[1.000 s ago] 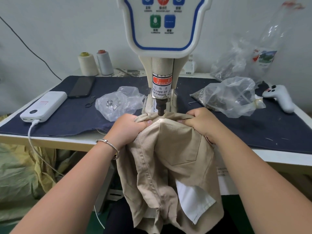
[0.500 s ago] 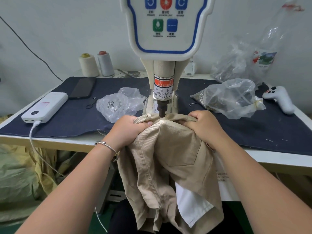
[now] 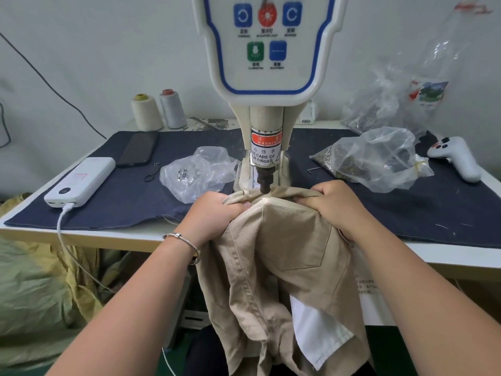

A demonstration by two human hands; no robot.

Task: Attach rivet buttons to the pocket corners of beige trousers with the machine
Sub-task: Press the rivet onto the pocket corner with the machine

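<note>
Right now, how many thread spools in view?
2. Both stand upright at the table's back left by the wall: a cream spool and a grey spool just right of it. The machine may hide others.

Two thread cones (image 3: 146, 112) beyond the left fingers (image 3: 238, 206), three plastic bags (image 3: 199, 173), one power bank (image 3: 81, 181), one phone (image 3: 138, 152), one white controller (image 3: 456, 157) beyond the right fingers (image 3: 311, 198), one trousers (image 3: 287, 253), one machine (image 3: 267, 63).
</note>
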